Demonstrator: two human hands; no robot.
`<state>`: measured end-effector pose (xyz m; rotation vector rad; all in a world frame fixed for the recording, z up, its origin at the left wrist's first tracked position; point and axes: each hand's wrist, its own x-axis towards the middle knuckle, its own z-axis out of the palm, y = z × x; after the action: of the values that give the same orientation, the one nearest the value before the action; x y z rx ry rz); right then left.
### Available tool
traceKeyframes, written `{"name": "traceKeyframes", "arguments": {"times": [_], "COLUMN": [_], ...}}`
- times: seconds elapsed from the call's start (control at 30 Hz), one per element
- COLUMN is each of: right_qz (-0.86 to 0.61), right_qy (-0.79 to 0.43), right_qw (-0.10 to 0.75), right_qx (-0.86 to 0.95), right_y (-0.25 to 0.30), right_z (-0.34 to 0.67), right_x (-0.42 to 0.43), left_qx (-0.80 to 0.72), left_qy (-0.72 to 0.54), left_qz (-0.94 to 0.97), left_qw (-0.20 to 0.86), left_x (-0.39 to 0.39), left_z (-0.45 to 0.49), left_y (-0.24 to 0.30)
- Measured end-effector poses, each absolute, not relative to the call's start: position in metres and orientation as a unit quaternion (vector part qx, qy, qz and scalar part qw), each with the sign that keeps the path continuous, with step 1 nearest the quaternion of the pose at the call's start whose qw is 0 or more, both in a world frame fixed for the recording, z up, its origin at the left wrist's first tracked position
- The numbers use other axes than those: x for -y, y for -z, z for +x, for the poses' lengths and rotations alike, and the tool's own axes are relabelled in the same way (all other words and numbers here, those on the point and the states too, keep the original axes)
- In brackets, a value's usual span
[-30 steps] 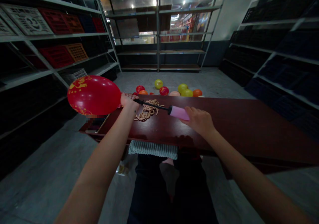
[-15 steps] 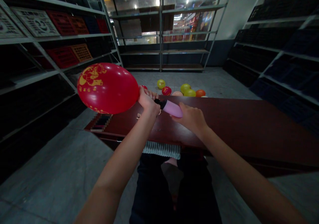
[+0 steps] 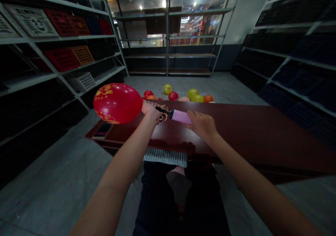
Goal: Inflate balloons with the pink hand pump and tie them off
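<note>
A red balloon (image 3: 118, 103) with yellow printed figures, swollen with air, lies off to the left of my left hand (image 3: 151, 110). That hand is closed around the balloon's neck and the black end of a hand pump; its fingers cover the join. My right hand (image 3: 202, 122) wraps round the pink barrel of the hand pump (image 3: 181, 116). Between the two hands a thin black part of the pump shows. Under it, a pile of pale, curly uninflated balloons (image 3: 163, 114) sits on the dark red table (image 3: 241, 131).
A phone-like thing (image 3: 103, 129), blurred by pixels, lies at the table's left corner. Past the far edge, yellow balloons (image 3: 197, 98), red ones and an orange balloon (image 3: 208, 98) rest on the floor. Shelves with crates (image 3: 82, 55) line the left; a grey ribbed cloth (image 3: 165, 156) is at my lap.
My left hand has shifted left and slightly down, widening the gap to the pink barrel and baring more black rod. The red balloon is lower and looks smaller. More of the pale pile shows.
</note>
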<state>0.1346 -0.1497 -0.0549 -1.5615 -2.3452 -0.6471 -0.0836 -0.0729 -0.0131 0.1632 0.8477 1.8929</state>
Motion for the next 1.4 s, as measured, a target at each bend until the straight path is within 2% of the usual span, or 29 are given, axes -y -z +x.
{"name": "traceKeyframes", "arguments": {"times": [0.1, 0.37, 0.6, 0.83, 0.97, 1.13, 1.4], "right_qz": [-0.529, -0.540, -0.596, -0.583, -0.582, -0.597, -0.565], "right_qy": [0.230, 0.204, 0.067, -0.062, -0.034, 0.068, 0.143], "right_qw": [0.118, 0.083, 0.053, 0.101, 0.115, 0.116, 0.115], "right_qx": [0.808, 0.813, 0.798, 0.804, 0.804, 0.791, 0.804], "right_y": [0.066, 0.053, 0.033, 0.019, 0.015, 0.022, 0.063], "right_z": [0.150, 0.173, 0.159, 0.139, 0.127, 0.126, 0.127], "right_x": [0.149, 0.160, 0.159, 0.159, 0.154, 0.154, 0.145], "left_qx": [-0.362, -0.344, -0.292, -0.247, -0.254, -0.261, -0.326], "left_qy": [-0.790, -0.806, -0.843, -0.833, -0.824, -0.823, -0.797], "left_qz": [-0.035, 0.002, 0.069, 0.122, 0.127, 0.103, -0.008], "left_qw": [0.493, 0.482, 0.447, 0.480, 0.491, 0.494, 0.509], "left_x": [0.074, 0.092, 0.092, 0.108, 0.113, 0.105, 0.075], "left_z": [-0.099, -0.133, -0.120, -0.068, -0.042, -0.039, -0.058], "left_y": [0.012, -0.008, -0.030, -0.034, -0.026, -0.016, 0.018]}}
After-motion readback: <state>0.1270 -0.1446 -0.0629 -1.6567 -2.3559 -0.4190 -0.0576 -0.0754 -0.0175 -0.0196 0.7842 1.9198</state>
